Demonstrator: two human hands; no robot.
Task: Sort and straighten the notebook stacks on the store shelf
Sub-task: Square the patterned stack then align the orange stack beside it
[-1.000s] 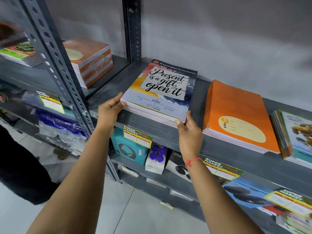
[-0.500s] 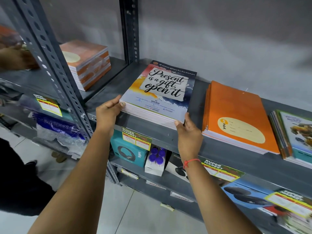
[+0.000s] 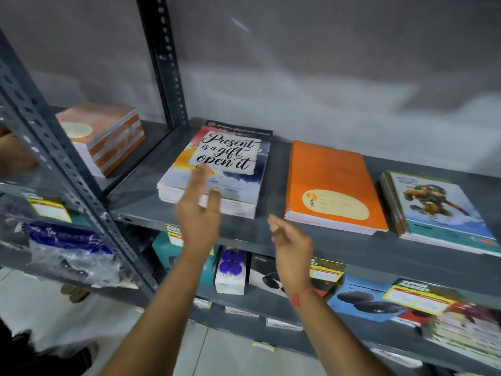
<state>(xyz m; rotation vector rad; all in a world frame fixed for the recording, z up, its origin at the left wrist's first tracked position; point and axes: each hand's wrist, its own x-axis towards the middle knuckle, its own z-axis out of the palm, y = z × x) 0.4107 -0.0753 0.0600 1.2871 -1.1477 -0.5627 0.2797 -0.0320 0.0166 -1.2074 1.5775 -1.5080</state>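
Observation:
A stack of notebooks with a "Present is a gift, open it" cover [image 3: 233, 158] lies on the grey metal shelf [image 3: 339, 248], left of an orange notebook stack [image 3: 330, 183] and a teal stack with a cartoon figure [image 3: 439, 210]. My left hand [image 3: 199, 210] hovers open in front of the lettered stack's near edge, fingers spread, holding nothing. My right hand [image 3: 291, 240] floats open before the shelf lip, between the lettered and orange stacks, off both.
A perforated upright post [image 3: 165, 63] splits the bays; another orange-brown notebook stack [image 3: 105, 134] sits in the left bay. Below are boxed goods, a purple-capped pack [image 3: 231, 264] and yellow price tags [image 3: 325, 272]. A grey wall backs the shelf.
Both hands have let go of the lettered stack's front corners and drawn back, moving right. The stack now sits squarer and deeper on the shelf. The view has shifted.

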